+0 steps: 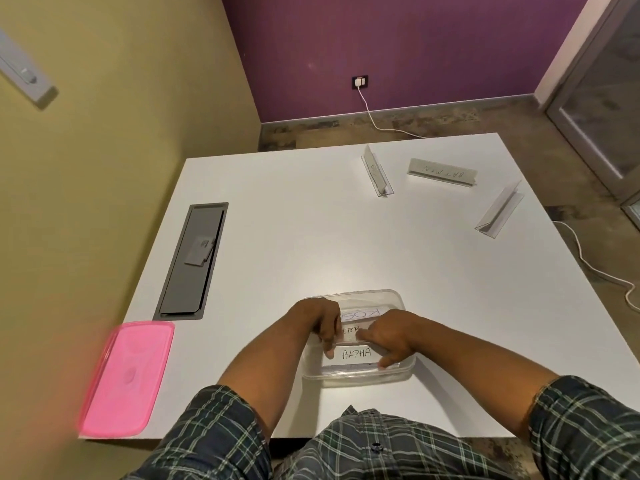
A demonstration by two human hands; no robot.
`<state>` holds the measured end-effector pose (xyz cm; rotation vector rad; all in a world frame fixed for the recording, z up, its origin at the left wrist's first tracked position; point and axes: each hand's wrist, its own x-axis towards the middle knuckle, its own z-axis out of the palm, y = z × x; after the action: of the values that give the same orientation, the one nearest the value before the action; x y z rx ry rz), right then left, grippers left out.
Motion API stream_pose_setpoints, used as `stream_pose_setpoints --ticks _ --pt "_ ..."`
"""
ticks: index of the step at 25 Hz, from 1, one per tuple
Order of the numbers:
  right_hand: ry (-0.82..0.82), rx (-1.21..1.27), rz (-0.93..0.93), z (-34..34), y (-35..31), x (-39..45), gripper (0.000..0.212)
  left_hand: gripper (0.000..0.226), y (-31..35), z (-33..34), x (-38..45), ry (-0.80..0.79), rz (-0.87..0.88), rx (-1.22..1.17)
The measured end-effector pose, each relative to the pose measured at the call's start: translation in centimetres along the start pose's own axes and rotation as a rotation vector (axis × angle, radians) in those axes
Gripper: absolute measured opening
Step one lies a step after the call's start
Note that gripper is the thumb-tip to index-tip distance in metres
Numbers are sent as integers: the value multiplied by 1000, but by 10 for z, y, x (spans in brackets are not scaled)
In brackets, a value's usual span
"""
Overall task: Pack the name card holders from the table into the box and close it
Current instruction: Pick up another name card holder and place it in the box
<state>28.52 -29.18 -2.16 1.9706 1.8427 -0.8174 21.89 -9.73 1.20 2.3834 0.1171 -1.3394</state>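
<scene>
A clear plastic box (388, 375) sits open at the near middle of the white table (311, 244). Inside lie three name card holders: one marked ALPHA (356, 354) nearest me, a middle one (349, 331) partly hidden, and a far one (362, 313) with upside-down lettering. My left hand (320, 323) and my right hand (393, 336) both reach into the box, fingers pressed on the middle holder. Three more clear holders stand at the table's far right: one (376, 171), one (441, 172), and one (498, 211) by the right edge.
The pink lid (126, 379) lies flat at the near left corner of the table. A grey cable hatch (192, 259) is set into the table's left side. A white cable (588, 261) runs over the floor on the right.
</scene>
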Motion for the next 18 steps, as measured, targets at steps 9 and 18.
stream_pose_setpoints --ticks 9,18 --pt "-16 5 2 4 -5 -4 55 31 -4 11 -5 105 -56 194" --pt "81 -63 -44 -7 3 -10 34 33 8 22 0 196 -60 551"
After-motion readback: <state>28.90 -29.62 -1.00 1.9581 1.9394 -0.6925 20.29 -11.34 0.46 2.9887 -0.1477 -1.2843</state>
